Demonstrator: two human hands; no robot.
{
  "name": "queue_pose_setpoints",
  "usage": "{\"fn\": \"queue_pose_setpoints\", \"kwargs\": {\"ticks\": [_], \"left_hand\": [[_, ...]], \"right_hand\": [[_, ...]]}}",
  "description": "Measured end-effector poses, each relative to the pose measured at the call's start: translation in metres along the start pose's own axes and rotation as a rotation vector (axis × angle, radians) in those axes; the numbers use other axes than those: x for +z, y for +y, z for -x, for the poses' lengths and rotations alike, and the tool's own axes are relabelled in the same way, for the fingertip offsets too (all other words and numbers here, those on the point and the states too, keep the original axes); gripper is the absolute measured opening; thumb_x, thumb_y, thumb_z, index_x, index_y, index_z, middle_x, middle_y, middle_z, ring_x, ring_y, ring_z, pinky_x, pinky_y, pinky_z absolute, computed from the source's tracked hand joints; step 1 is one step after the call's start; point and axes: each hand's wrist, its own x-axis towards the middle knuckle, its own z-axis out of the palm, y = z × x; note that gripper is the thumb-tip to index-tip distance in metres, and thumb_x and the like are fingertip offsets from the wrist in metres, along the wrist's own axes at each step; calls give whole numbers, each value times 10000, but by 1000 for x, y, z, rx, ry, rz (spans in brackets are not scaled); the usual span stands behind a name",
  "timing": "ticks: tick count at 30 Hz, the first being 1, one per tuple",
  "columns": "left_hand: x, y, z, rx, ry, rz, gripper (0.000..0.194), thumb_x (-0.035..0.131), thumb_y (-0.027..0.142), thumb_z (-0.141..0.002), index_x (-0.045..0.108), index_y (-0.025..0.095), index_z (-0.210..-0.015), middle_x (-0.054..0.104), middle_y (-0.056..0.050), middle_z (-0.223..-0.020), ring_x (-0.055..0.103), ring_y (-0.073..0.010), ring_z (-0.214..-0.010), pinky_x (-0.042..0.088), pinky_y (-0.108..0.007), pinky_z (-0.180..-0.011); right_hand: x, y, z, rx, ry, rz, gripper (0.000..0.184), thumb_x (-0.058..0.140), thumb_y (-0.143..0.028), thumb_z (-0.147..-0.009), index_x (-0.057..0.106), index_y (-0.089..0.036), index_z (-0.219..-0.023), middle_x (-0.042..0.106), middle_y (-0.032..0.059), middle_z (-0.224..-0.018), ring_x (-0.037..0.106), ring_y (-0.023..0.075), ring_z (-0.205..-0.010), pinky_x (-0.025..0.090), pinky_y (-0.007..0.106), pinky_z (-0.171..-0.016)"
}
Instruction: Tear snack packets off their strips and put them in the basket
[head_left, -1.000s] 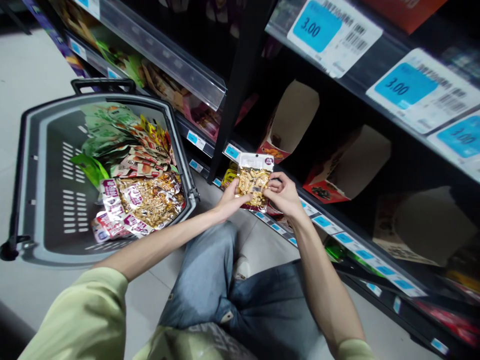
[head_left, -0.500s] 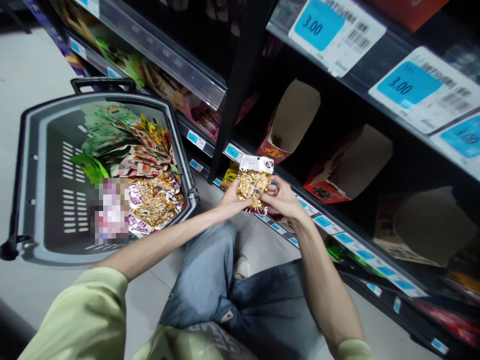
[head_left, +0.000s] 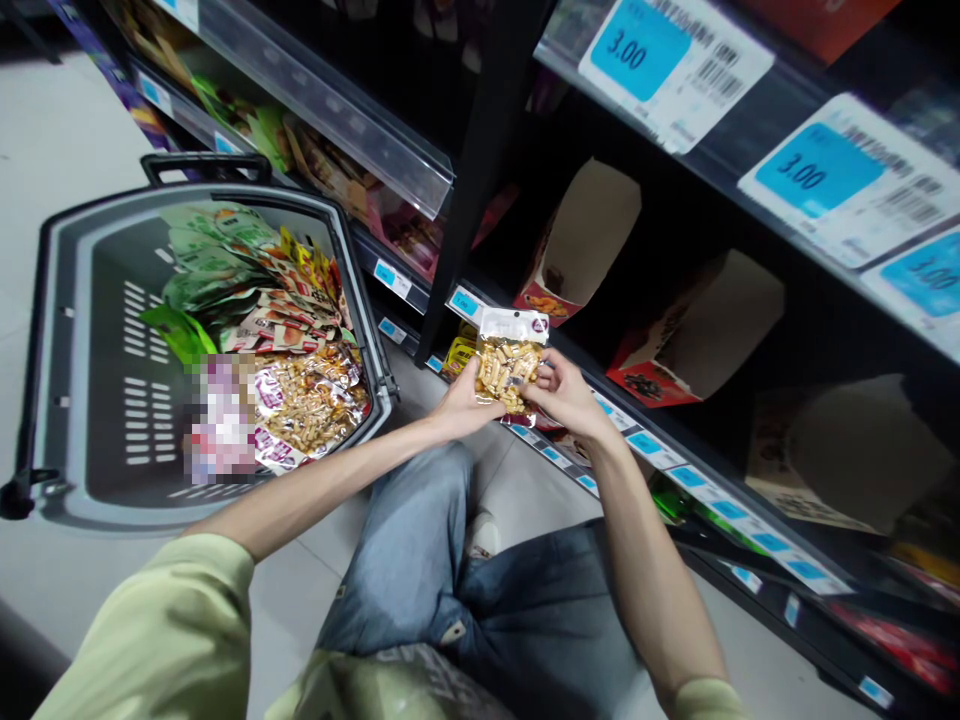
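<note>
Snack pouch (head_left: 507,368), glossy transparent plastic film; shopping basket (head_left: 109,330), smooth matt plastic; shelf-edge guard (head_left: 360,120), clear shiny plastic; display cartons (head_left: 600,220), matt paperboard; jeans (head_left: 409,530), denim cloth; floor tiles (head_left: 45,130), smooth, faintly glossy.

The left hand (head_left: 456,410) grips the lower left part of a transparent snack packet (head_left: 507,368) with a white header, and the right hand (head_left: 568,398) holds its right edge. A gray basket (head_left: 109,400) containing assorted packets (head_left: 307,405) stands on the tiled floor (head_left: 56,130), left of the hands. Open-fronted cardboard boxes (head_left: 604,220) sit on the dark shelving (head_left: 487,170), below price labels (head_left: 637,65) marked 3.00.
</note>
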Motion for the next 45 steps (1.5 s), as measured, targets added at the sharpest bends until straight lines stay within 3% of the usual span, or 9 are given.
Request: {"fn": "queue_pose_setpoints", "kwargs": {"ticks": [10,13,16,20,26,30,37,41,45], "left_hand": [[-4,4,3,136,126,-285,787,749,192,-655,405,191,-1363,503,-131,-1337,549,-230,-1136,462,-357,-960],[-2,12,4,135,1,-168,734,744,257,-717,427,235,-1379,437,-121,-1435,496,-244,-1248,455,-348,-985],[1,17,3,42,-136,38,669,755,300,-737,473,233,-1340,518,-102,-1380,522,-237,-1240,459,-331,-988],[2,18,0,-56,-52,146,381,734,384,-755,640,139,-1031,690,-68,-969,651,-202,-911,512,-322,-855],[3,19,3,-219,-83,245,451,781,390,-691,669,125,-1038,716,-83,-986,667,-209,-872,530,-345,-832],[-1,12,9,-321,-334,92,386,742,397,-728,686,131,-1001,726,-72,-907,671,-199,-776,537,-314,-731],[-8,5,11,-179,-703,-680,197,662,353,-767,697,159,-777,687,-22,-696,645,-186,-691,435,-225,-571],[-3,1,19,-144,-759,-1039,228,642,384,-791,685,166,-846,708,-70,-819,657,-238,-825,449,-256,-656],[1,0,22,-136,-737,-1160,333,623,483,-803,679,193,-956,714,-80,-861,663,-264,-880,478,-281,-700]], "right_hand": [[5,3,-4,-71,118,-2,401,822,-391,-684,607,-202,-964,662,24,-891,650,189,-791,558,315,-765],[10,-1,-3,-105,169,19,388,803,-428,-705,603,-207,-953,656,29,-905,648,199,-801,557,325,-762],[14,-10,1,-122,30,45,330,716,-489,-802,600,-226,-965,638,22,-897,635,186,-808,550,306,-743],[14,-16,4,-87,-162,13,314,593,-530,-898,594,-231,-996,639,22,-835,642,168,-731,546,280,-668],[-4,-13,8,-90,243,74,377,784,-459,-752,509,-213,-830,530,-58,-555,482,91,-411,385,181,-376],[-19,-10,26,-8,139,83,496,824,-409,-704,568,-233,-1091,657,-8,-845,515,81,-428,394,183,-338],[-28,30,65,358,-400,29,445,800,-490,-700,696,-113,-915,704,70,-765,701,226,-660,583,282,-549],[-12,61,87,433,-360,-24,520,798,-553,-671,692,-98,-899,713,85,-801,707,224,-706,586,270,-601],[-6,72,103,268,-209,122,454,708,-560,-782,701,-106,-795,704,71,-728,683,201,-676,573,278,-627]]}}
